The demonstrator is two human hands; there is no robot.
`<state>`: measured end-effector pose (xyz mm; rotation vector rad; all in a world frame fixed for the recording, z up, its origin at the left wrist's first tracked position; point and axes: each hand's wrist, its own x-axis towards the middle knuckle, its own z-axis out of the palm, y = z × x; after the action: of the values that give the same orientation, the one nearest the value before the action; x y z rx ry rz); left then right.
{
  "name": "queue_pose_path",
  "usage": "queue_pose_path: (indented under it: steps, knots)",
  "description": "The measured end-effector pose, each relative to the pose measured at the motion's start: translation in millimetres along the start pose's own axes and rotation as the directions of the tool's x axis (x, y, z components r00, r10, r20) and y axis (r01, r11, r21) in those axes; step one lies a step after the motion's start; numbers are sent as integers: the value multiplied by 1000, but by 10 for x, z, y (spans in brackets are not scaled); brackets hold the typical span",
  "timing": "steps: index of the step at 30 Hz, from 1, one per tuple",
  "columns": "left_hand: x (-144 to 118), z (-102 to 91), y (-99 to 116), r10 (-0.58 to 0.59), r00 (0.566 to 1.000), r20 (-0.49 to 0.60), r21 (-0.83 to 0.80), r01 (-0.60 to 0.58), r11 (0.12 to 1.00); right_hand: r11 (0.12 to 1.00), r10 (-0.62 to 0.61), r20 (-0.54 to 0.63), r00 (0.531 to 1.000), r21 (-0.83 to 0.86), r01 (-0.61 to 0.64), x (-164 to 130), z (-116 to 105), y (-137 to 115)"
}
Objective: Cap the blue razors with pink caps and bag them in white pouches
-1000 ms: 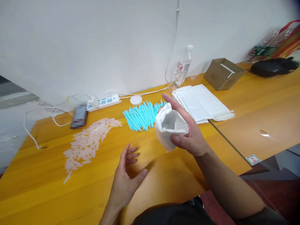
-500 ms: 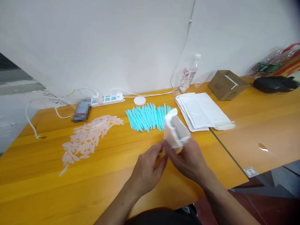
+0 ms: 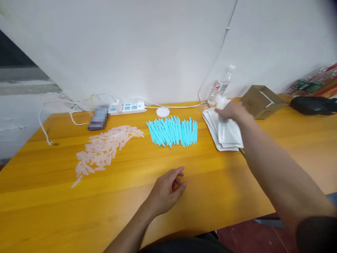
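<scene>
In the head view, the right hand [image 3: 233, 110] is stretched out over the far end of the stack of white bags [image 3: 223, 131], which lies flat on the counter [image 3: 131, 211]; a bit of white bag film is seen at its fingertips, but the picture is blurred there, so whether the grip is closed on a bag cannot be told. Just left of the stack the row of turquoise sticks [image 3: 172, 131] is laid out, and further left of it the heap of pale pink pieces [image 3: 105, 151]. Behind the stack a clear bottle [image 3: 221, 86] stands, with a cardboard box [image 3: 262, 102] just to its right. Near of the stack and to its left, the left hand [image 3: 167, 189] rests on the bare wood, fingers loosely curled and nothing held. As a judgement, a single top sheet is best pinched at one corner and peeled up slowly, so that the bags beneath are not dragged along or the bottle knocked.
</scene>
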<state>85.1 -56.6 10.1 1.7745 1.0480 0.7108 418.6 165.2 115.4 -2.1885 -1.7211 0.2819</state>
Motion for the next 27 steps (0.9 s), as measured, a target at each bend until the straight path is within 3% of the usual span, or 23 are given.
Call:
queue_pose_path:
  steps: [1,3,6,11,14,16,20,23,27]
  knots:
    - [7,-3,-12,-7,1000,0,-13,7,1000,999,33,-57,998,1,-33,57,207,8]
    - [18,-19,-25,-15,1000,8,-40,15,999,990,121,-33,992,-64,-123,63,561,45]
    - [19,-43,-24,6,1000,30,-50,-4,999,933,234,31,972,-288,-215,3,811,126]
    - [14,-45,-20,35,999,40,-33,-33,999,904,231,4,973,-370,-213,9,702,127]
    - [24,-49,-26,32,999,19,-71,-31,997,929,156,-137,978,-315,-192,-123,615,-26]
    - [34,-68,-21,22,1000,1,-99,-22,995,963,45,-211,977,-250,-98,-321,636,-203]
    - [32,-152,31,-14,999,-38,-79,10,997,982,-182,-2,983,-57,181,-787,900,-650]
    - [-17,-238,65,-26,997,-72,-49,22,999,982,-167,70,984,-77,172,-962,1162,-887]
    - [-151,-350,33,-54,992,-116,-19,52,998,987,-107,125,986,-110,121,-941,1330,-963]
